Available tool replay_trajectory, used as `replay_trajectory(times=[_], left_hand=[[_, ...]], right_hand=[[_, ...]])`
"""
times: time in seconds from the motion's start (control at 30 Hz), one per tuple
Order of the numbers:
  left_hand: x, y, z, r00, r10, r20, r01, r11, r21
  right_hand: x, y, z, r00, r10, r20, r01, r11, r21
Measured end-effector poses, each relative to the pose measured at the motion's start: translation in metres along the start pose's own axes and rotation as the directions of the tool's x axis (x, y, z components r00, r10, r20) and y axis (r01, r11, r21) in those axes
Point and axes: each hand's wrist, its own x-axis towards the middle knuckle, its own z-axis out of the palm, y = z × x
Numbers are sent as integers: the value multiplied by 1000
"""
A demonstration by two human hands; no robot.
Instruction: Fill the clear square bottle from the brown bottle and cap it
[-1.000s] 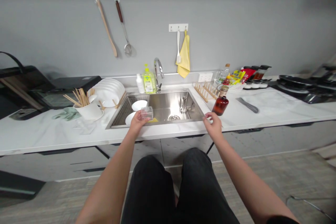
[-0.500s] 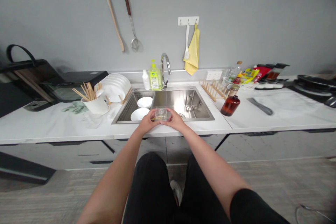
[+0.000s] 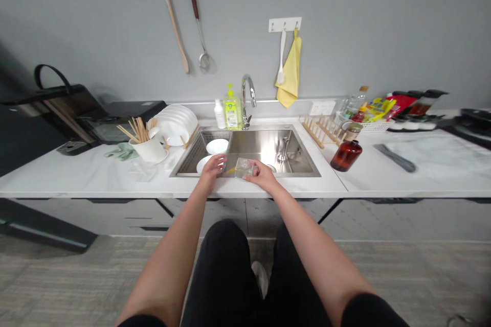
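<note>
Holding a clear box (image 3: pixel 244 167) at the near edge of the sink (image 3: pixel 255 145), a right hand (image 3: pixel 261 176) pinches it from the four o'clock side, fingers drawn narrow at its edge. The box shows one flat face to the viewer, its upper edge pointing roughly to twelve o'clock with a slight lean toward one; that face looks close to square, so a long axis cannot be told.

At nine o'clock from the box, a left hand (image 3: pixel 212 170) hangs half-curled, thumb and fingers somewhat apart; whether it grips anything cannot be told. Between box and left hand lies a yellow piece (image 3: pixel 230 170).

Two white bowls (image 3: pixel 217 146) sit in the sink's side basket, between nine and ten o'clock. Beyond, plates (image 3: pixel 174 121) stand in a row at ten, and a pot (image 3: pixel 149 151) holds chopsticks (image 3: pixel 140 130) nearer nine. Soap (image 3: pixel 232 112) stands between eleven and twelve, beside the tap (image 3: pixel 247 99) at twelve. A wooden rack (image 3: pixel 320 130) is at two, an amber bottle (image 3: pixel 346 156) at three.
</note>
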Motion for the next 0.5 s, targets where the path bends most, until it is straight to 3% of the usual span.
replay_trajectory(times=[0.17, 0.37, 0.5], left_hand=[[-4, 2, -48, 969, 27, -244, 58, 940, 336], [-19, 13, -128, 931, 114, -346, 175, 692, 700], [-14, 7, -156, 914, 97, -394, 276, 564, 778]], right_hand=[[-3, -6, -4, 999, 41, 3, -41, 999, 5], [-4, -10, -5, 999, 41, 8, -41, 998, 40], [-5, -13, -4, 999, 35, 15, -35, 999, 8]])
